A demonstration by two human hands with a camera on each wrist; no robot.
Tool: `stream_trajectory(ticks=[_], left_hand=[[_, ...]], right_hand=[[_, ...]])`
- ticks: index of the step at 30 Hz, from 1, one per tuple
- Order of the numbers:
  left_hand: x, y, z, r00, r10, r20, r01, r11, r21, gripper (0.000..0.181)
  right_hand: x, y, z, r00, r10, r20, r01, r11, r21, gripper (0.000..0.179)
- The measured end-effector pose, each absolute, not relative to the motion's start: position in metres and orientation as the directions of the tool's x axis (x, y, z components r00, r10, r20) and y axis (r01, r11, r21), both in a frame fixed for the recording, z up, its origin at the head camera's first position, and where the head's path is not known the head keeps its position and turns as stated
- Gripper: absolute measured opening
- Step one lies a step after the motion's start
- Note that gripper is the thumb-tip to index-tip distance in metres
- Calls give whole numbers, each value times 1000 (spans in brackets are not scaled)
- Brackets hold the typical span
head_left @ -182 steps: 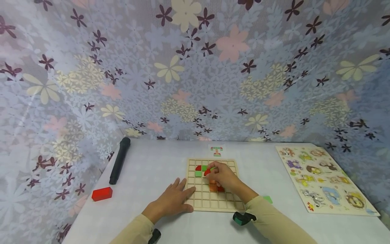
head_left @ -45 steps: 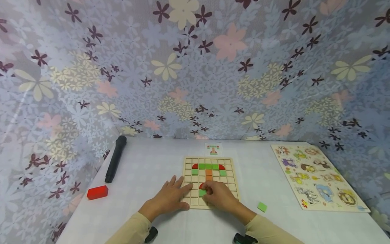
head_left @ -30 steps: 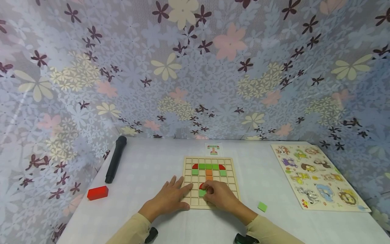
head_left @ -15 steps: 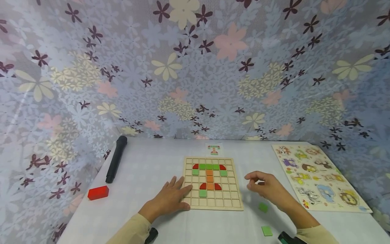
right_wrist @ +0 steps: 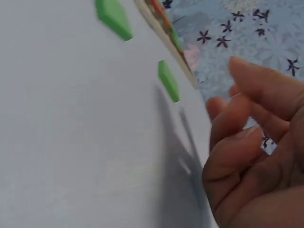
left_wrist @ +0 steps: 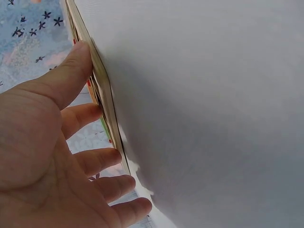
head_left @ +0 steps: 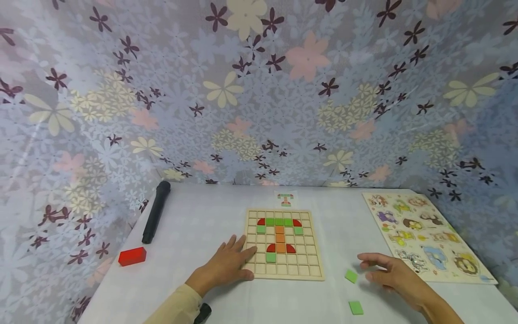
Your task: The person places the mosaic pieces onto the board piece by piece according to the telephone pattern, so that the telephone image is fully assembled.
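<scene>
A wooden grid board (head_left: 259, 269) lies mid-table, with red quarter-round, green square and orange square tiles set in a T-like figure. At its lower stem, an orange tile (head_left: 280, 248) sits between two red ones, with a green tile (head_left: 270, 257) below the left red one. My left hand (head_left: 226, 265) rests at the board's left edge, fingers spread; its fingertips also show along the edge in the left wrist view. Right of the board, my right hand (head_left: 394, 274) hovers over the table holding nothing, fingers loosely bent. Close to its fingertips lies a loose green tile (head_left: 351, 276); another green tile (head_left: 356, 308) is nearer me.
A small card (head_left: 285, 199) printed with a similar coloured figure lies behind the board. An animal puzzle board (head_left: 435, 238) is at the right. On the left are a black microphone-shaped object (head_left: 156, 212) and a red block (head_left: 132, 256). Floral cloth hangs behind.
The board's tiles were rearranged and added to since the earliest frame. My right hand left the lower red tile, moving right and then nearer me beside the loose green tiles. The left hand stayed.
</scene>
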State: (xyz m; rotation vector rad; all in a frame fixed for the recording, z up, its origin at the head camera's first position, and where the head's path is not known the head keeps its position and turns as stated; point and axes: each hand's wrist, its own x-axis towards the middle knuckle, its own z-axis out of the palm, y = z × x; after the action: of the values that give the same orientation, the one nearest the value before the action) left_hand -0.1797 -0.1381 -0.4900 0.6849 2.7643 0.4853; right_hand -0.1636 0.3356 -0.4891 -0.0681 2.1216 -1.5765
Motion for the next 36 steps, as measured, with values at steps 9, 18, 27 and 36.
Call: stream_trajectory(ticks=[9,18,27,36], left_hand=[[-179,-136,-489,-857,487,-166,402,836,375,74],[-180,-137,-489,-858,486,-165,401,835,375,74],[-179,-136,-486,-860,482,-165,399,839,371,75],[-178,-137,-488,-857,484,-174,398,838,372,75]], right_hand=[[-158,327,-501,-868,-329,-371,190,472,-861,58],[-157,308,-497,-923,-258,-284,52,648,-760,54],[-157,295,-499,-956,-170,-239,50,708,-705,43],[-156,293,-501,-955,-153,-254,92,662,-744,36]])
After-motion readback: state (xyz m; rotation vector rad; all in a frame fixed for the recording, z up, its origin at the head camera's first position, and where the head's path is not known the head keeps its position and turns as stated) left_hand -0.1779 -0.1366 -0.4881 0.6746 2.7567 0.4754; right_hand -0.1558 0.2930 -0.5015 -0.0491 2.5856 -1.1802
